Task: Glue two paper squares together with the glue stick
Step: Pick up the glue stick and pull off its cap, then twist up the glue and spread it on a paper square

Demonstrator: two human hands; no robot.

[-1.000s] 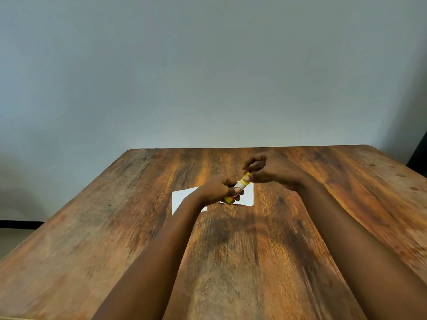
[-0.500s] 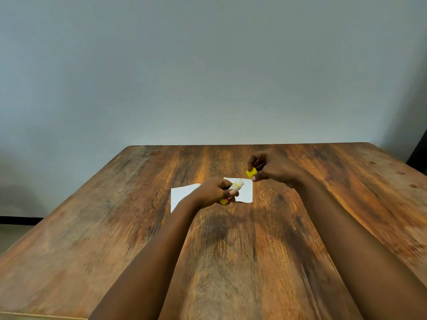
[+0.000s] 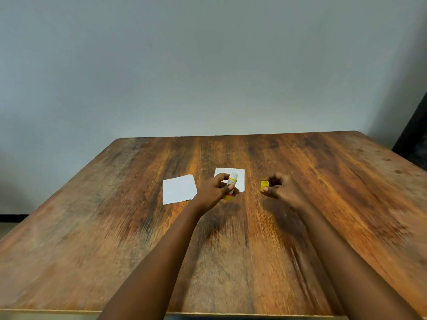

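Wood-grain table (image 3: 115, 239) with bare surface open on all sides of the centre. Two white paper squares: left square (image 3: 179, 189), right square (image 3: 239, 177), apart. Left hand (image 3: 213, 192) grips the uncapped glue stick (image 3: 231, 184), upright before the right square. Right hand (image 3: 280, 189) pinches the yellow cap (image 3: 264, 185), centre-right.

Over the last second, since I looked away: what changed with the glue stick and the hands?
The yellow cap came off: the right hand pulled it away to the right and holds it near the table. The left hand kept the glue stick, now uncapped and more upright. The two paper squares, left and right, lie as before, apart and unglued.
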